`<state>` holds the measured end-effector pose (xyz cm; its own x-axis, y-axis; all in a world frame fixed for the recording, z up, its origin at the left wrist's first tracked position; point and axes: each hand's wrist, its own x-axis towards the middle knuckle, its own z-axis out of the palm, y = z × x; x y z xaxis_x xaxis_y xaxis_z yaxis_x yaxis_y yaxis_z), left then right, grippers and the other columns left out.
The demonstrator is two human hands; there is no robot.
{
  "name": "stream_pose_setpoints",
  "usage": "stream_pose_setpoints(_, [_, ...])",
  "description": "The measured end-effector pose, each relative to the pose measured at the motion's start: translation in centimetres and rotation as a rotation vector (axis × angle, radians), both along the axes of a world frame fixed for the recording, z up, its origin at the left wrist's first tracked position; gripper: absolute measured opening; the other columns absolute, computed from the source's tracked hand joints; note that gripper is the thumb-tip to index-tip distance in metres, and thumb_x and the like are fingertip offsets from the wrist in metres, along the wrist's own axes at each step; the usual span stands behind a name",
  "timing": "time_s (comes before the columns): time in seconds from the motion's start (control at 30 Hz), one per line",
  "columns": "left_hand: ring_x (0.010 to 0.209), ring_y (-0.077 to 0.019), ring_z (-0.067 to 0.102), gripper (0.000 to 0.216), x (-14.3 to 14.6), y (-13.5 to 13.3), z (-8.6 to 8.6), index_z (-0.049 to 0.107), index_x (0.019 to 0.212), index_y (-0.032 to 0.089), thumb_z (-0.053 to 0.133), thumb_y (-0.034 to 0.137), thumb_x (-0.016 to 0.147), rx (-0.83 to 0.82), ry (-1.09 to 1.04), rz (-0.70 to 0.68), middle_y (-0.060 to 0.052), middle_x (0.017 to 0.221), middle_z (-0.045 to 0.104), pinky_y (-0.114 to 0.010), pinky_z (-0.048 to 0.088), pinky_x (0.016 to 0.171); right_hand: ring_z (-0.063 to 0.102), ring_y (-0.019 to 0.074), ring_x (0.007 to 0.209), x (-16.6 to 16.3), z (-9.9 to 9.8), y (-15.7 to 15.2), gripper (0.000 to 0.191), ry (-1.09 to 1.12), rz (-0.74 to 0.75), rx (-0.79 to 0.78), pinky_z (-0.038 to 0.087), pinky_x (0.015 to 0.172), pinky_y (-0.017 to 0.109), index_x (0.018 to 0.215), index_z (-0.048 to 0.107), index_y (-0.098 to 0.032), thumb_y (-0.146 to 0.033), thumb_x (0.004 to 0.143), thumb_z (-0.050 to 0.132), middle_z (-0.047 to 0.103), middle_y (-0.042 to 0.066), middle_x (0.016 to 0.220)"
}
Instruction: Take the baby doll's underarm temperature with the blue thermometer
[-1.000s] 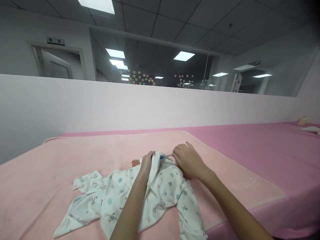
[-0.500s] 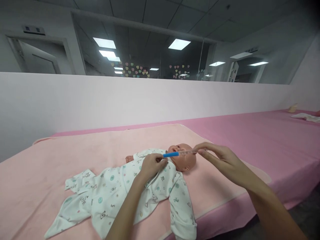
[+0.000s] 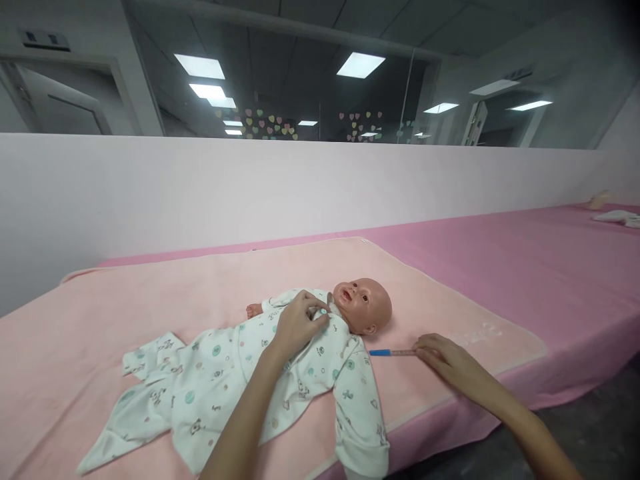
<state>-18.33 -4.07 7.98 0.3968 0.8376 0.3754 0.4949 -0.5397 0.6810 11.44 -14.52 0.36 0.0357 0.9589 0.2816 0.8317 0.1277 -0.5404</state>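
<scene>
A baby doll (image 3: 363, 303) lies on its back in a white printed sleepsuit (image 3: 215, 360), its head to the right. My left hand (image 3: 300, 323) rests on the doll's upper chest, thumb and fingers pinched at the sleepsuit's collar (image 3: 325, 311) below the chin. To the right of the doll's shoulder, my right hand (image 3: 445, 360) is low over the blanket. Its fingertips hold one end of a slim thermometer (image 3: 397, 353), clear with a blue end pointing toward the doll's sleeve. Whether the thermometer touches the blanket, I cannot tell.
Under the doll is a peach blanket (image 3: 200, 280) over a pink-covered table (image 3: 500, 267), whose front edge drops at the lower right. A white low wall (image 3: 300, 193) with glass above stands behind. White cloth (image 3: 617, 217) lies far right.
My right hand has moved down and right with the thermometer, away from the doll's face to beside its shoulder. My left hand has let go of the blue end and is at the collar.
</scene>
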Motion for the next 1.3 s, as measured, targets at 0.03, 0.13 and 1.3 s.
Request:
stream_pose_setpoints(0.03, [0.058,-0.0111,0.043,0.016,0.0,0.0,0.0,0.069,0.077,0.023,0.058,0.027,0.067,-0.011,-0.029,0.005,-0.001,0.080,0.052,-0.023,0.032,0.056,0.058,0.0241,0.088,-0.3,0.2,0.1,0.028,-0.012,-0.029,0.024,0.044,0.081,0.038,0.084,0.064,-0.019,-0.038,0.081,0.044,0.064,0.009,0.091])
stream_pose_setpoints(0.13, [0.056,-0.0113,0.042,0.016,-0.1,0.2,0.1,0.068,0.078,0.022,0.059,0.029,0.067,-0.060,-0.098,0.003,-0.001,0.073,0.053,-0.023,0.032,0.055,0.059,0.0231,0.085,-3.2,2.2,0.3,0.025,0.068,-0.119,0.146,0.046,0.075,0.036,0.085,0.062,-0.018,-0.036,0.080,0.045,0.064,0.008,0.089])
stream_pose_setpoints(1.3, [0.070,-0.0179,0.060,0.023,-0.3,0.7,-0.3,0.070,0.085,0.014,0.058,0.019,0.066,-0.260,-0.281,-0.159,-0.007,0.075,0.068,-0.024,0.043,0.065,0.045,0.0120,0.052,-19.0,2.0,6.7,0.017,0.512,-0.021,0.610,0.044,0.058,0.027,0.092,0.055,-0.018,-0.023,0.083,0.041,0.057,0.003,0.075])
